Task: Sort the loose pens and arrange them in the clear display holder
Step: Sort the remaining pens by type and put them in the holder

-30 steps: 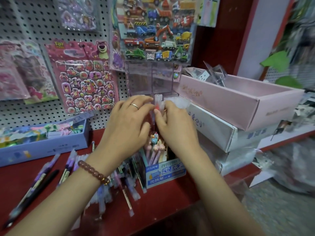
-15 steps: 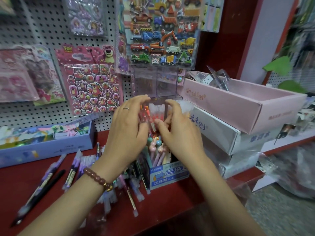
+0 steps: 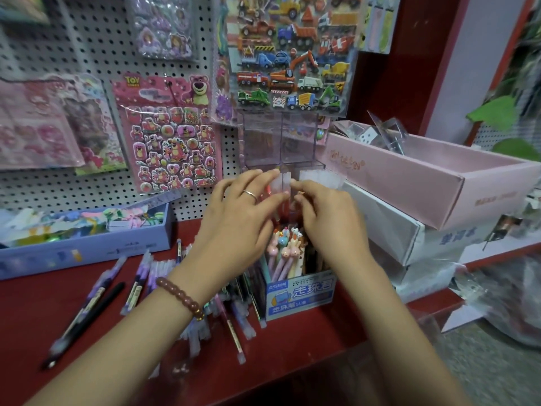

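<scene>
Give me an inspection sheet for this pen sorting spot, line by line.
Surface: red shelf, pens scattered on its left part.
Job's things: loose pens lying flat; clear holder upright against the pegboard, back compartments look empty.
Clutter: pen box of animal-topped pens, blue tray, pink box stacked on white box.
Hands: left hand pinches a pen bunch at the holder's front; right hand touches it, grip unclear.
Cables: nothing seen.
Surroundings: sticker sheets on pegboard; green leaves at right.
</scene>
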Demonstrator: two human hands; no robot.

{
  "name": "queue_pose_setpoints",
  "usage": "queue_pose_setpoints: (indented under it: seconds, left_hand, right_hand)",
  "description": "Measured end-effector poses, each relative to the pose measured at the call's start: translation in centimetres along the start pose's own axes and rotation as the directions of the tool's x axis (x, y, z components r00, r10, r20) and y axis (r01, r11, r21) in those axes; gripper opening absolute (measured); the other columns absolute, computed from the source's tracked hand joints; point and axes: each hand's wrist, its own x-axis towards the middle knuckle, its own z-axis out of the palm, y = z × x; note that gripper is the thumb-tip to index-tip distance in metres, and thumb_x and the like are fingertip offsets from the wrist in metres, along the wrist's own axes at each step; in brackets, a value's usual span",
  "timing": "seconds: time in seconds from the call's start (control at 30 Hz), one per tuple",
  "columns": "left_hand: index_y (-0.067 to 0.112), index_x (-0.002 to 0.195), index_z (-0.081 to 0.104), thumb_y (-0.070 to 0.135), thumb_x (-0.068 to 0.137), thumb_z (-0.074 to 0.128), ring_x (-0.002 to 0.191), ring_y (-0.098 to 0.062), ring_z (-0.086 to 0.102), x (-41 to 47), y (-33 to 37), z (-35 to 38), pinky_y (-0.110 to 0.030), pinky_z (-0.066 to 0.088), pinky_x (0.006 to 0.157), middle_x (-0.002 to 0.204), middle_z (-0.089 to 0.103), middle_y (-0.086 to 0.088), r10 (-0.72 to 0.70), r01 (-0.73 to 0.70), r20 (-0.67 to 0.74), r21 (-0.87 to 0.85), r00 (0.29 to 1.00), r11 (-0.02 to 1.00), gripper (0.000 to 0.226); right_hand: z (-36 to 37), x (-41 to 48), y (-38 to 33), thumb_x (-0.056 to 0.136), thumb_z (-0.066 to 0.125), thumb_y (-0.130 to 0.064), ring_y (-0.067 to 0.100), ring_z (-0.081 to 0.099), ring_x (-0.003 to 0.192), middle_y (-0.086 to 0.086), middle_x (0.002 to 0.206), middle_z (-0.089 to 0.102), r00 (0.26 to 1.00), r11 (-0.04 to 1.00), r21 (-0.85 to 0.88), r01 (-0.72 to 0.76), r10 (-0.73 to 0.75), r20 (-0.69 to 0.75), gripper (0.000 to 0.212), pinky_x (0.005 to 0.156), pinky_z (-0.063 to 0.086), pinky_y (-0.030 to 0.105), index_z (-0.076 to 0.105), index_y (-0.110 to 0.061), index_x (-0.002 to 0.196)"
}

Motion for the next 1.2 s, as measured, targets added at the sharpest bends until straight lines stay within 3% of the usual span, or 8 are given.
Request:
queue_pose_setpoints:
  seconds: [0.17, 0.4, 0.63, 0.77, 0.87, 0.97, 1.1, 1.2]
  left_hand:
    - [0.020, 0.121, 0.060, 0.028, 0.080, 0.032, 0.125, -0.028, 0.035, 0.4, 0.1, 0.3, -0.044, 0.027, 0.096, 0.138, 0.049, -0.010, 0.001, -0.004, 0.033, 0.076, 0.999, 0.997, 0.050]
    - [0.021, 0.126, 0.054, 0.025, 0.081, 0.032, 0.132, -0.026, 0.029, -0.3, -0.2, 0.5, -0.044, 0.030, 0.106, 0.144, 0.039, -0.006, -0.012, 0.013, 0.011, -0.115, 1.000, 0.993, 0.050]
    - [0.022, 0.126, 0.053, 0.025, 0.089, 0.040, 0.131, -0.019, 0.035, -1.1, -1.5, -1.3, -0.043, 0.031, 0.108, 0.141, 0.041, 0.001, -0.071, 0.043, -0.093, -0.274, 0.993, 0.961, 0.040]
    - [0.018, 0.116, 0.060, 0.020, 0.091, 0.042, 0.112, -0.008, 0.050, -2.9, -4.0, -4.1, -0.031, 0.041, 0.095, 0.119, 0.055, 0.008, -0.160, 0.099, -0.128, -0.391, 0.979, 0.915, 0.030]
    - [0.019, 0.109, 0.062, 0.020, 0.090, 0.044, 0.094, -0.006, 0.058, -5.4, -6.9, -5.5, -0.024, 0.045, 0.081, 0.105, 0.059, 0.012, -0.298, 0.240, -0.063, -0.449, 0.952, 0.861, 0.027]
    - [0.021, 0.098, 0.062, 0.016, 0.087, 0.044, 0.078, -0.011, 0.063, -8.5, -10.2, -5.8, -0.022, 0.048, 0.070, 0.089, 0.065, 0.007, -0.433, 0.405, 0.062, -0.493, 0.899, 0.770, 0.021]
    - [0.019, 0.088, 0.059, -0.004, 0.089, 0.051, 0.072, -0.010, 0.059, -12.6, -14.0, -4.9, -0.026, 0.047, 0.073, 0.082, 0.063, 0.004, -0.545, 0.624, 0.311, -0.473, 0.779, 0.622, 0.025]
    - [0.018, 0.088, 0.060, -0.001, 0.086, 0.058, 0.068, -0.001, 0.056, -15.5, -15.7, -4.4, -0.016, 0.044, 0.070, 0.082, 0.063, 0.002, -0.539, 0.697, 0.455, -0.335, 0.709, 0.634, 0.019]
  right_hand:
    - [-0.4, -0.2, 0.5, 0.094, 0.047, -0.017, 0.032, 0.060, 0.102, 0.008, 0.109, 0.069, 0.997, 0.999, -0.050, 0.018, -0.014, 0.069, 0.044, 0.077, 0.049, 0.038, 0.052, -0.040, 0.131]
    - [-0.2, -0.7, 1.0, 0.094, 0.048, -0.016, 0.028, 0.061, 0.099, 0.003, 0.107, 0.069, 0.995, 0.995, -0.073, 0.063, -0.057, 0.082, 0.047, 0.076, 0.048, 0.036, 0.048, -0.043, 0.134]
    - [-0.3, -1.5, 0.5, 0.093, 0.049, -0.012, 0.007, 0.066, 0.073, -0.016, 0.073, 0.069, 0.996, 0.908, 0.415, 0.065, -0.031, -0.089, 0.026, 0.069, 0.055, 0.035, 0.068, -0.028, 0.099]
    - [0.0, -2.8, -3.0, 0.093, 0.049, -0.002, 0.006, 0.058, 0.057, -0.005, 0.064, 0.066, 0.991, 0.696, 0.717, 0.043, -0.120, 0.057, 0.023, 0.057, 0.045, 0.016, 0.068, -0.014, 0.090]
    - [1.7, -4.4, -5.3, 0.091, 0.052, -0.012, 0.007, 0.053, 0.054, -0.004, 0.069, 0.068, 0.920, 0.708, 0.705, 0.043, -0.303, 0.248, 0.019, 0.054, 0.039, 0.017, 0.068, -0.021, 0.088]
    - [3.7, -6.1, -7.5, 0.090, 0.057, -0.013, 0.004, 0.057, 0.063, -0.006, 0.076, 0.068, 0.775, 0.750, 0.655, 0.091, -0.466, 0.426, 0.015, 0.059, 0.041, 0.016, 0.070, -0.021, 0.090]
    - [6.0, -7.3, -9.5, 0.090, 0.057, -0.012, 0.010, 0.062, 0.071, -0.006, 0.078, 0.069, 0.649, 0.778, 0.616, 0.121, -0.531, 0.544, 0.015, 0.073, 0.050, 0.031, 0.070, -0.020, 0.091]
    - [7.3, -7.6, -10.2, 0.090, 0.056, -0.015, 0.011, 0.063, 0.074, -0.005, 0.080, 0.070, 0.627, 0.795, 0.597, 0.105, -0.519, 0.581, 0.016, 0.075, 0.051, 0.036, 0.071, -0.021, 0.092]
